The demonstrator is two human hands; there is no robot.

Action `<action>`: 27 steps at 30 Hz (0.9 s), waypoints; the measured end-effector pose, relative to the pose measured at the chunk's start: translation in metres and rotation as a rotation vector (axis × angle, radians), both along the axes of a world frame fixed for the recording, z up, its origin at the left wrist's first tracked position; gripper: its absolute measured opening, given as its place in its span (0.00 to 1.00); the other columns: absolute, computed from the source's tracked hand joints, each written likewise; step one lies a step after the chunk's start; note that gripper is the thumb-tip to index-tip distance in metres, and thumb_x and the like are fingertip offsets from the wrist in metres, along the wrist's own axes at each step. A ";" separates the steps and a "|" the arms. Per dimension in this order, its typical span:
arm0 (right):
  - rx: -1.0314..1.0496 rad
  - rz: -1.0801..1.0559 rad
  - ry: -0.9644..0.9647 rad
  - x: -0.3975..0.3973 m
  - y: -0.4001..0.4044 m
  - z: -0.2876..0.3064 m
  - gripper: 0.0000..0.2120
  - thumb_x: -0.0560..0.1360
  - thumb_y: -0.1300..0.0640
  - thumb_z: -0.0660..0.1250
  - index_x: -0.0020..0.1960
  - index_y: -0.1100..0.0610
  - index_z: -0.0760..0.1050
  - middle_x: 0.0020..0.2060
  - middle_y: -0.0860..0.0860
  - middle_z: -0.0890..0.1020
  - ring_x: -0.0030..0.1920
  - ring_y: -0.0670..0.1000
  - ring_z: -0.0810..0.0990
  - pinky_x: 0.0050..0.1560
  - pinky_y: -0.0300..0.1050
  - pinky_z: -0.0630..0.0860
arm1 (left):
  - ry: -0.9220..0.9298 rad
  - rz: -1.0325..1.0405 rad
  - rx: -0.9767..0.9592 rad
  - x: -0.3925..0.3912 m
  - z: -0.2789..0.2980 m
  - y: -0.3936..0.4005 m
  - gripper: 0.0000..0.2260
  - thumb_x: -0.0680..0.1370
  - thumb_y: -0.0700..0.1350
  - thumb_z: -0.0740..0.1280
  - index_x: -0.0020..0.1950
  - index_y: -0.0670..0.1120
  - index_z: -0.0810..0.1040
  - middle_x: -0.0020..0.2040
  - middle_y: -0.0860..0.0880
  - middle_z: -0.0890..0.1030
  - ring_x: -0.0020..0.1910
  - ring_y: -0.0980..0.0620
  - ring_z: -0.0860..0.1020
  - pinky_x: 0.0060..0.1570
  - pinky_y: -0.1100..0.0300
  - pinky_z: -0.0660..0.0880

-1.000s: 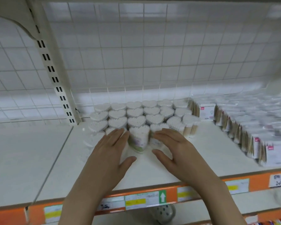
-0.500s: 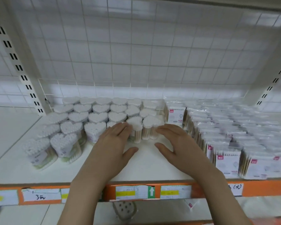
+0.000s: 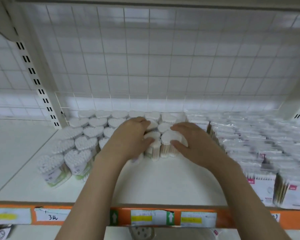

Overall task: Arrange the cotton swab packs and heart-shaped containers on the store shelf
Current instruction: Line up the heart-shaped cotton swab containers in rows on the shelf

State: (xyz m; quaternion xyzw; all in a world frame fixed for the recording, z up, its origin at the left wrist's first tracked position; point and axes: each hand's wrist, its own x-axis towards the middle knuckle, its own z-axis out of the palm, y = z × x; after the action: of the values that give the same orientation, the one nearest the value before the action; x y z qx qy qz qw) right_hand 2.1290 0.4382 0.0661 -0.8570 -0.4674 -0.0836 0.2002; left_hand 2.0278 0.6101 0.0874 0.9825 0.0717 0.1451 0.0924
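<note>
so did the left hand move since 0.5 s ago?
Yes. The left hand went deeper into the shelf, away from the orange price rail: its fingers now reach over the heart-shaped containers, where earlier they only touched the front ones.

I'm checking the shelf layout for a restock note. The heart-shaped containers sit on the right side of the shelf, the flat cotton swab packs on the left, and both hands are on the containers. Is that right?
Not quite: the sides are swapped. In the head view, the heart-shaped containers sit left and the flat cotton swab packs right. The left hand and right hand are on containers.
</note>
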 end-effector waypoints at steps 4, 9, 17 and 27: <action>-0.042 -0.005 -0.045 0.030 0.023 0.027 0.20 0.78 0.52 0.63 0.68 0.55 0.69 0.67 0.50 0.72 0.67 0.50 0.67 0.64 0.38 0.60 | 0.100 0.030 0.073 0.035 0.022 0.021 0.21 0.78 0.52 0.62 0.68 0.43 0.70 0.67 0.45 0.71 0.66 0.46 0.68 0.64 0.52 0.67; -0.166 -0.039 -0.059 0.066 0.051 0.043 0.21 0.78 0.51 0.61 0.69 0.55 0.68 0.67 0.51 0.72 0.68 0.52 0.67 0.66 0.44 0.62 | 0.225 -0.022 0.162 0.087 0.029 0.037 0.22 0.78 0.53 0.62 0.69 0.45 0.69 0.68 0.45 0.70 0.67 0.46 0.68 0.65 0.51 0.67; -0.430 -0.166 -0.054 0.107 0.091 0.037 0.24 0.77 0.44 0.62 0.64 0.61 0.72 0.58 0.56 0.77 0.59 0.55 0.74 0.57 0.46 0.70 | 0.320 0.007 0.271 0.141 0.017 0.040 0.14 0.77 0.49 0.64 0.52 0.38 0.76 0.47 0.44 0.75 0.49 0.44 0.76 0.44 0.55 0.72; -0.557 -0.263 0.144 0.128 0.106 0.025 0.27 0.67 0.34 0.68 0.30 0.56 0.63 0.28 0.51 0.68 0.29 0.49 0.67 0.40 0.46 0.68 | 0.354 0.035 0.278 0.159 0.011 0.039 0.20 0.71 0.53 0.72 0.31 0.43 0.65 0.32 0.49 0.65 0.30 0.52 0.68 0.32 0.60 0.67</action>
State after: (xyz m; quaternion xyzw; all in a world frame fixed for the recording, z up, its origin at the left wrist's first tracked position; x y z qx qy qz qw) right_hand 2.2568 0.5446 0.0916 -0.9357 -0.3421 0.0832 -0.0220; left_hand 2.1868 0.6494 0.0985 0.9945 0.0832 -0.0194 -0.0602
